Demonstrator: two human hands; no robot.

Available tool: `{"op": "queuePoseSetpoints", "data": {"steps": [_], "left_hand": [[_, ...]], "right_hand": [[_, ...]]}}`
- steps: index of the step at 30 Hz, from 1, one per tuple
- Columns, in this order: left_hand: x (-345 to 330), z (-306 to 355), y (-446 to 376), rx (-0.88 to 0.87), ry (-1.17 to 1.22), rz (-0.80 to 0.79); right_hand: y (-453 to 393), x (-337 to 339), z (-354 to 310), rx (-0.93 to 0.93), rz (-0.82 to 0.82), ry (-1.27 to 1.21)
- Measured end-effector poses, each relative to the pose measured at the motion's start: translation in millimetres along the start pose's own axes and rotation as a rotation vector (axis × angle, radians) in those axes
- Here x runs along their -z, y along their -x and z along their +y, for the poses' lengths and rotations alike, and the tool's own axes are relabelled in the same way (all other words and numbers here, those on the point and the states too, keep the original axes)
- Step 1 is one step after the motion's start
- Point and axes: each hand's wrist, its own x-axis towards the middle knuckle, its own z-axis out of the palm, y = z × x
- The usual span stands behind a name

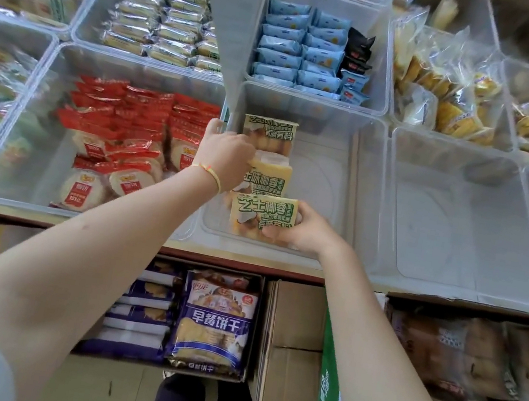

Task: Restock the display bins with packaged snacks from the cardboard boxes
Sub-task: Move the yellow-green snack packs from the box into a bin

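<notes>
The desk (pixel 246 261) is covered by clear bins, and most of them are seen well filled: red packs (pixel 135 131) to the left of the grips, blue packs (pixel 300 50) beyond them, yellow bags (pixel 446 90) beyond and to the right. The middle bin (pixel 346 178), in which both grips are at work, is judged barely begun: only three green packs are seen in it, all along its left side, and the rest of its floor is bare. The right bin (pixel 462 214), just to the right of the grips, holds nothing that can be seen. Much of the restocking is therefore judged to be left.

Below the desk edge, nearer than the grips, cardboard boxes (pixel 295 344) are stood, and a tray of purple packs (pixel 215 324) lies between the forearms.

The near pack (pixel 262 215) is pinched at its right edge by the right hand (pixel 303 230), thumb below and fingers over the top. The middle pack (pixel 268 176) is touched at its left edge by the left hand (pixel 225 156), whose fingers are curled toward it; whether it is truly gripped cannot be told. The far pack (pixel 268 133) lies just beyond the left hand, free of both grips.
</notes>
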Motion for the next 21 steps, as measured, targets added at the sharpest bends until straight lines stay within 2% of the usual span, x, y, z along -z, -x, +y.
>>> {"op": "queuePoseSetpoints", "data": {"steps": [4, 8, 14, 18, 21], "left_hand": [[-13, -3, 18, 0.030, 0.135, 0.207], [-15, -3, 26, 0.025, 0.221, 0.339], [-10, -2, 40, -0.049, 0.258, 0.375], [2, 5, 43, -0.052, 0.306, 0.465], [1, 2, 45, -0.002, 0.228, 0.315]], "right_hand": [[-4, -5, -7, -0.032, 0.043, 0.107], [-5, -5, -9, -0.033, 0.042, 0.061], [-4, -7, -6, -0.011, 0.086, 0.116], [-8, -17, -22, 0.001, 0.058, 0.328], [-15, -18, -19, -0.051, 0.059, 0.305]]}}
